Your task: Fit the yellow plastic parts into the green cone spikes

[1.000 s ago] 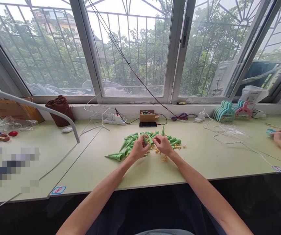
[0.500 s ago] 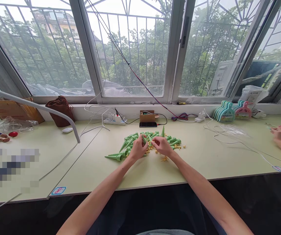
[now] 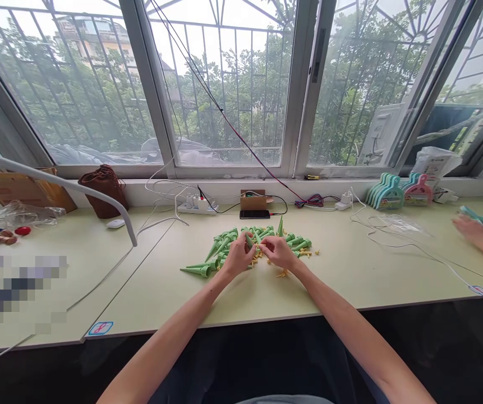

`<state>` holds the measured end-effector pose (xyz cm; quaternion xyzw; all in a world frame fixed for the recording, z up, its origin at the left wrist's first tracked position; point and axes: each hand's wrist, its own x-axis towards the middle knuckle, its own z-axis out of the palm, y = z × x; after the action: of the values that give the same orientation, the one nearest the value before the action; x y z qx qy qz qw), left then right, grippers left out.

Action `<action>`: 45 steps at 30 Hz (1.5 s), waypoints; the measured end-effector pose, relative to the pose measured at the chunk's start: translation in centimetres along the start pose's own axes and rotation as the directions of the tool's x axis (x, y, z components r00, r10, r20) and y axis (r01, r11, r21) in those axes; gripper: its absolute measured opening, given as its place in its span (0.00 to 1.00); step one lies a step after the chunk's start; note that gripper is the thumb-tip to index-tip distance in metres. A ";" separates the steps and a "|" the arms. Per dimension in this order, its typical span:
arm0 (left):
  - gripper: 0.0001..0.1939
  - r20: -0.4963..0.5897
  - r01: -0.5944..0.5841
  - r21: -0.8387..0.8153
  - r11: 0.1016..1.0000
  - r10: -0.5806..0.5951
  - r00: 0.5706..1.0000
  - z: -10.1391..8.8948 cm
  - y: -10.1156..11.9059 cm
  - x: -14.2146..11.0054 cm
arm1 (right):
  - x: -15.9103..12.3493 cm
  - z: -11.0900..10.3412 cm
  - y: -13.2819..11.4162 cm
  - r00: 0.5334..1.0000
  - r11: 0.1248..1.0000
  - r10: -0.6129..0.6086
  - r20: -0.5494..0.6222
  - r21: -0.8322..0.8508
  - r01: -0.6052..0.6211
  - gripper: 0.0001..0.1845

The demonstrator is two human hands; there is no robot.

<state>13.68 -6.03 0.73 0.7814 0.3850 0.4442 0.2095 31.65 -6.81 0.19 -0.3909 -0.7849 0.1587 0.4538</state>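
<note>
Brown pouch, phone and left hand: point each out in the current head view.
Brown pouch (image 3: 109, 181): head view, upper part of its body.
Phone (image 3: 254, 214): head view, dark face.
Left hand (image 3: 238, 256): head view, back of the hand.

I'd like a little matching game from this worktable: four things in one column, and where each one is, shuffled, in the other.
Things:
1. Green spikes
2. Phone
3. Drawstring pouch
4. Pink hanger

Places:
A. Next to blue-green hangers
B. In front of a small cardboard box
C. Around the left hand and right hand
D. Near the window, beside the larger cardboard box

Right pairs: 1-C, 2-B, 3-D, 4-A
</note>
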 end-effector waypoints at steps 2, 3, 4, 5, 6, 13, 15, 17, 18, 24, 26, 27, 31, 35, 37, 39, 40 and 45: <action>0.11 -0.006 -0.001 -0.001 1.000 0.001 1.000 0.0 0.0 0.0 | 0.0 0.0 0.0 1.000 1.000 -0.002 0.003 0.005 0.002 0.12; 0.10 -0.009 -0.002 -0.004 1.000 0.002 1.000 0.0 0.0 0.0 | 0.0 0.0 0.0 1.000 1.000 -0.003 0.005 0.008 0.003 0.12; 0.10 -0.012 -0.005 -0.009 1.000 0.005 1.000 0.0 0.0 0.0 | 0.0 0.1 0.0 1.000 1.000 -0.004 0.008 0.011 0.004 0.12; 0.10 -0.014 -0.008 -0.013 1.000 0.008 1.000 0.0 0.0 0.0 | 0.0 0.1 0.0 1.000 1.000 -0.005 0.013 0.014 0.004 0.12; 0.10 -0.014 -0.011 -0.017 1.000 0.010 1.000 0.0 0.1 0.0 | -0.1 0.1 0.0 1.000 1.000 -0.005 0.017 0.017 0.005 0.12; 0.09 -0.011 -0.029 -0.020 0.999 0.029 1.000 0.0 0.4 0.0 | -0.1 0.3 0.0 1.000 1.000 -0.006 0.028 0.030 0.006 0.12; 0.08 -0.005 -0.038 -0.018 0.999 0.038 0.999 -0.1 0.5 0.0 | -0.1 0.3 0.0 1.000 1.000 -0.005 0.029 0.028 0.004 0.12; 0.08 0.002 -0.037 -0.012 0.999 0.037 0.999 -0.1 0.5 -0.1 | -0.1 0.2 0.0 1.000 1.000 -0.006 0.030 0.026 0.005 0.12; 0.08 0.004 -0.034 -0.009 0.999 0.034 0.999 0.0 0.5 -0.1 | -0.1 0.2 0.0 1.000 1.000 -0.008 0.030 0.026 0.007 0.12; 0.08 0.005 -0.030 -0.006 1.000 0.030 1.000 0.0 0.5 -0.1 | -0.1 0.1 -0.4 0.999 1.000 -0.015 0.031 0.024 0.014 0.12; 0.08 0.004 -0.031 0.000 1.000 0.031 1.000 -0.1 0.5 -0.1 | -0.1 0.1 -0.4 0.999 1.000 -0.013 0.034 0.025 0.012 0.12; 0.08 0.003 -0.031 0.004 1.000 0.031 1.000 -0.1 0.5 0.0 | -0.1 0.1 -0.5 0.999 1.000 -0.013 0.037 0.024 0.012 0.13; 0.07 -0.003 -0.031 0.016 0.999 0.031 0.999 -0.1 0.5 0.0 | -0.1 0.1 -0.5 0.999 1.000 -0.016 0.051 0.024 0.015 0.14; 0.07 -0.007 -0.026 0.017 1.000 0.026 1.000 -0.1 0.5 0.0 | -0.1 0.2 -0.5 0.998 1.000 -0.007 0.060 0.027 0.005 0.14; 0.07 -0.009 -0.023 0.013 1.000 0.023 1.000 -0.1 0.4 0.0 | -0.2 0.2 -0.4 0.998 1.000 -0.004 0.063 0.027 0.002 0.14; 0.08 -0.011 -0.021 0.002 1.000 0.021 1.000 -0.1 0.4 0.0 | -0.2 0.2 -0.4 0.998 1.000 -0.001 0.070 0.030 -0.001 0.14; 0.08 -0.014 -0.021 -0.005 1.000 0.021 1.000 0.0 0.4 0.0 | -0.2 0.2 -0.4 0.997 0.999 -0.001 0.074 0.033 -0.002 0.14; 0.09 -0.037 -0.011 -0.047 0.999 0.010 0.999 0.1 0.2 0.0 | -0.3 0.2 -0.4 0.996 0.999 -0.008 0.085 0.036 0.005 0.14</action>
<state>13.79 -6.18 0.81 0.7699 0.3742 0.4685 0.2183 31.37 -7.26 0.14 -0.3730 -0.8019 0.1878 0.4273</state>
